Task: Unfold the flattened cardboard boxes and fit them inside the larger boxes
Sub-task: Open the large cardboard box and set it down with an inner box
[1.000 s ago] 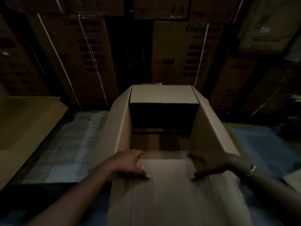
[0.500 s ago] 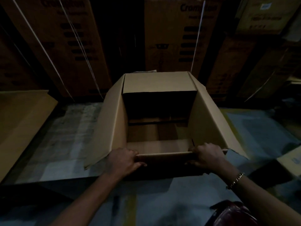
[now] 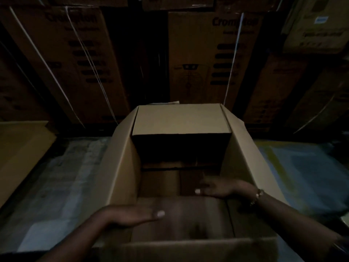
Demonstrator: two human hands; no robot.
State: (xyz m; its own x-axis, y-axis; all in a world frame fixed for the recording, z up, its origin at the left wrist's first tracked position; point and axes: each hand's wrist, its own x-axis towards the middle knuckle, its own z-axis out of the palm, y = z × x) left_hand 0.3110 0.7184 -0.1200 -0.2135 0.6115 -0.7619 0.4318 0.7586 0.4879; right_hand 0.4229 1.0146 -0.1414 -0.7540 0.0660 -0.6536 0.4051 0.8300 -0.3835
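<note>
Two hands: both lie flat with fingers straight, and neither grips anything.
Left hand: rests palm down on the near left part of a blurred cardboard panel, thumb pointing inward.
Right hand: reaches further forward, fingers stretched over the panel's far edge, with a bracelet at the wrist.
Panel: runs crossways under both hands, inside the mouth of the big box. Blur hides whether it is that box's own flap or a separate piece.
Small box: stands unfolded in the far end of the big box, straight ahead of both hands and well apart from the fingertips. Its long side runs left to right.
Nearer hand: the right, judging by its reach.
Gap: the big box's bare bottom shows between the hands and the small box, probably room for another.
Surroundings: tall printed cartons stand beyond, and a flat cardboard sheet lies off to the left of the left hand.
</note>
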